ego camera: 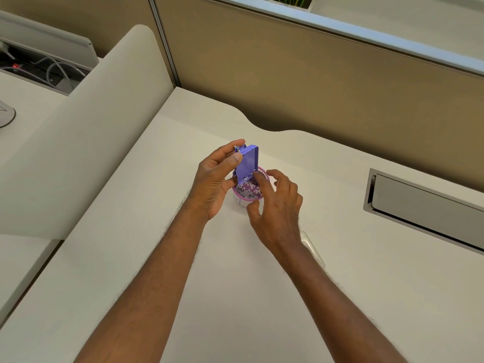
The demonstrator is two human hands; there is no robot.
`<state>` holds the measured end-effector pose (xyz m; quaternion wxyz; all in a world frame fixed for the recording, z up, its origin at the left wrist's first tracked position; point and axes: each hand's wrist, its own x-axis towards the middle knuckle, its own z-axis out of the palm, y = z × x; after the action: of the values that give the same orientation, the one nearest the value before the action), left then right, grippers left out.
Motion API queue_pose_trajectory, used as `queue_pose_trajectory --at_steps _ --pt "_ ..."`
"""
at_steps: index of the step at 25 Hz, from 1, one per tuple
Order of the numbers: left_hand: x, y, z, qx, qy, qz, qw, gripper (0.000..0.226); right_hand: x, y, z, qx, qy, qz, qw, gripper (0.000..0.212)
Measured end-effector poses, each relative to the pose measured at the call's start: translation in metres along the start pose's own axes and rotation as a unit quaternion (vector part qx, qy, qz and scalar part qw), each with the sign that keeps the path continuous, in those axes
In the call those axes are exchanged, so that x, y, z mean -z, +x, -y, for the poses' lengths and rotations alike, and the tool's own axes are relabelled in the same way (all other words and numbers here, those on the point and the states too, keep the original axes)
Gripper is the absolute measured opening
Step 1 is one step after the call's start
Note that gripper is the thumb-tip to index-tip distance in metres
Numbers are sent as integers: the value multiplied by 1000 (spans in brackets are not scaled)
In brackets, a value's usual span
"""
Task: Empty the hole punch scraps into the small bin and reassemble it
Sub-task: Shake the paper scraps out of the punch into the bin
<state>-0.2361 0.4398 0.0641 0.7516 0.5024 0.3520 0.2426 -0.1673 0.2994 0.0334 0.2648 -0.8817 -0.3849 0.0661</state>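
My left hand (217,176) grips a purple hole punch (248,163), held upright on end with its underside facing me, directly over a small pink-rimmed bin (243,199). White and purple paper dots (248,189) fill the bin. My right hand (277,205) hovers at the bin's right side, fingers spread, with fingertips near the punch's lower end and the thumb by the bin's front rim. A clear plastic piece (313,248), perhaps the punch's scrap cover, lies on the desk beside my right wrist.
The white desk (157,231) has a curved back edge against a tan partition (314,82). A grey cable hatch (424,208) is set into the desk at right. A rounded white divider (91,132) stands at left, with cables beyond.
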Motion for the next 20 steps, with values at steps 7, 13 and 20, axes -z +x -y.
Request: queue_pose_trajectory --at_steps 7,13,20 --pt "-1 -5 -5 -15 18 9 1000 35 -3 -8 6 18 0 2 1000 67" --pt "0 -5 -3 -38 70 17 997 31 -1 -7 4 20 -19 0 1000 69" --pt "0 -5 -2 -39 74 14 996 34 0 -5 7 6 -19 10 1000 70"
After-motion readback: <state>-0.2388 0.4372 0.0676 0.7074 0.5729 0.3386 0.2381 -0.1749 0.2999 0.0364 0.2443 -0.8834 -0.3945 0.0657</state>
